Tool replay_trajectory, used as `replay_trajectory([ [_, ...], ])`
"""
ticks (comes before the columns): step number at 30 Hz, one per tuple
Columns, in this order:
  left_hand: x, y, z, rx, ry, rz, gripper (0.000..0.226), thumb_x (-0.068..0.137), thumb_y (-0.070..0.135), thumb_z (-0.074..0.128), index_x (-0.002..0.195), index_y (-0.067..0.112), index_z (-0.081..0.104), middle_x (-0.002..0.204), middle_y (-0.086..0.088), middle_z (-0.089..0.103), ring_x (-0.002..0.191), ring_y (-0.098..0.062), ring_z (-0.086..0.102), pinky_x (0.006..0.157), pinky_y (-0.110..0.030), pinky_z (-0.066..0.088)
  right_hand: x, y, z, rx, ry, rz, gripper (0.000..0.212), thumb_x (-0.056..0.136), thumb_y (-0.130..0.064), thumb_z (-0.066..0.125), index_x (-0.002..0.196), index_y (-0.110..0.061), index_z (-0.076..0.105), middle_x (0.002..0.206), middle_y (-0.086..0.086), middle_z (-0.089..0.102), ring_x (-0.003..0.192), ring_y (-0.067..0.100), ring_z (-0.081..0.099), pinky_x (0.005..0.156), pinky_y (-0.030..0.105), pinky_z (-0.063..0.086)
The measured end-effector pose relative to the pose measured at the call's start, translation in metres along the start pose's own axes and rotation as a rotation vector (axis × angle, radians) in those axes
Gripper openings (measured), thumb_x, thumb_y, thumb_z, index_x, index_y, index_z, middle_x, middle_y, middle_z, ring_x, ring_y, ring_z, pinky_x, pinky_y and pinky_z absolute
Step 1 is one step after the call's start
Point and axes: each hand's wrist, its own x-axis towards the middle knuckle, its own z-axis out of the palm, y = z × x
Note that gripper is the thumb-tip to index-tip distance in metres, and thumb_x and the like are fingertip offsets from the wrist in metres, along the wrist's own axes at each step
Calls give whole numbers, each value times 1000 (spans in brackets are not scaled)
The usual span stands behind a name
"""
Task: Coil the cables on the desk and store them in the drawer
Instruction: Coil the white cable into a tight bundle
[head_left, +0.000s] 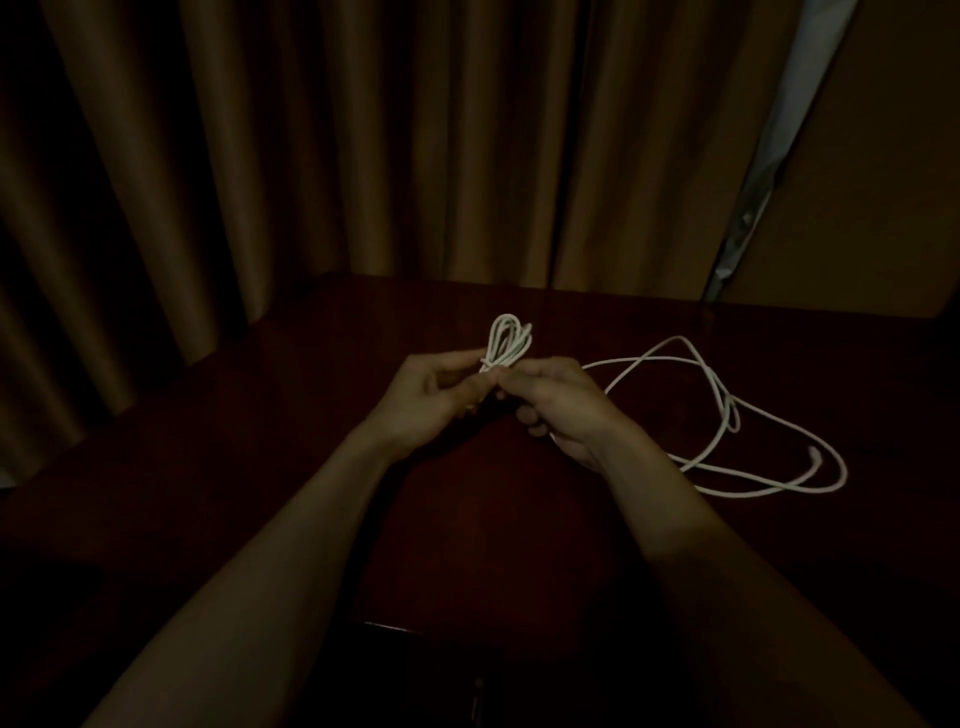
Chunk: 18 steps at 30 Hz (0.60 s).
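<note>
In the dim head view, the left hand (441, 395) and right hand (556, 405) meet above the dark worktop (311, 426), both grips pinching the base of a small white cable coil (506, 340), while a loose cable (727, 410) sprawls on the worktop to the right, seemingly running under the right hand.

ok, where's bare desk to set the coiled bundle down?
Bare desk left of the left hand, out to the curtain; also the strip between the forearms. Crowded on the right: the loose cable sprawls from the right hand toward the desk's right edge. Both hands pinch the coiled bundle.
</note>
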Motion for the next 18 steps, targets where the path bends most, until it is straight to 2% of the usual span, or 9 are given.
replay_trajectory([
  [2, 1, -4, 3, 44, 83, 51, 26, 99, 11, 67, 124, 19, 72, 111, 4, 78, 101, -5, 73, 88, -24, 57, 0, -1, 2, 2, 27, 37, 23, 104, -22, 60, 87, -10, 70, 80, 4, 62, 45, 3, 45, 40, 17, 27],
  [4, 3, -8, 2, 108, 174, 53, 26, 95, 16, 75, 121, 14, 75, 113, 2, 78, 108, -10, 73, 98, -41, 59, 0, -2, 4, 24, 31, 72, 22, 104, -23, 60, 92, -9, 71, 82, 4, 64, 45, 2, 51, 39, 16, 31],
  [5, 3, -9, 1, 132, 215, 43, 28, 92, 18, 78, 119, 12, 75, 112, 2, 78, 107, -11, 74, 98, -45, 59, -1, -4, 4, 52, 14, 89, 21, 104, -23, 60, 92, -9, 71, 81, 3, 64, 45, 3, 52, 39, 15, 32],
  [9, 0, -8, 2, 225, 274, 116, 23, 83, 16, 87, 102, 16, 75, 96, 7, 77, 90, -7, 74, 82, -36, 63, -3, 0, 14, -15, 68, 22, 29, 101, -33, 66, 84, -10, 70, 70, 2, 62, 44, 4, 50, 39, 18, 33],
  [12, -1, -9, 4, 318, 258, 171, 26, 80, 22, 89, 94, 19, 67, 88, 9, 73, 81, -8, 72, 69, -32, 59, -5, 3, 20, -32, 125, -60, 21, 99, -29, 69, 89, -12, 76, 75, -2, 73, 55, 0, 64, 48, 13, 45],
  [13, 0, -10, 3, 327, 249, 158, 30, 79, 26, 89, 95, 21, 64, 88, 8, 71, 80, -10, 71, 67, -35, 58, -6, 1, 19, -28, 108, -61, 20, 100, -27, 68, 91, -10, 75, 69, -7, 72, 54, -2, 64, 48, 12, 45],
  [15, 1, -12, 2, 328, 211, 93, 36, 80, 34, 85, 105, 25, 61, 92, 6, 70, 81, -12, 71, 70, -39, 59, -6, -2, 16, -27, 50, -64, 28, 103, -24, 63, 97, 2, 71, 51, -10, 58, 40, 0, 51, 41, 12, 37],
  [17, 1, -9, 3, 322, 138, 20, 37, 88, 32, 80, 118, 24, 60, 100, 6, 71, 86, -8, 72, 74, -35, 60, -5, -2, 12, -31, -3, -93, 37, 104, -23, 60, 106, 14, 66, 52, -4, 46, 38, 1, 36, 39, 14, 30],
  [18, 1, -7, 4, 302, 94, -3, 35, 93, 30, 76, 123, 22, 60, 104, 6, 72, 89, -6, 72, 76, -31, 59, -6, -1, 11, -34, -27, -112, 36, 105, -22, 59, 109, 13, 65, 55, -2, 44, 39, 2, 33, 39, 15, 28],
])
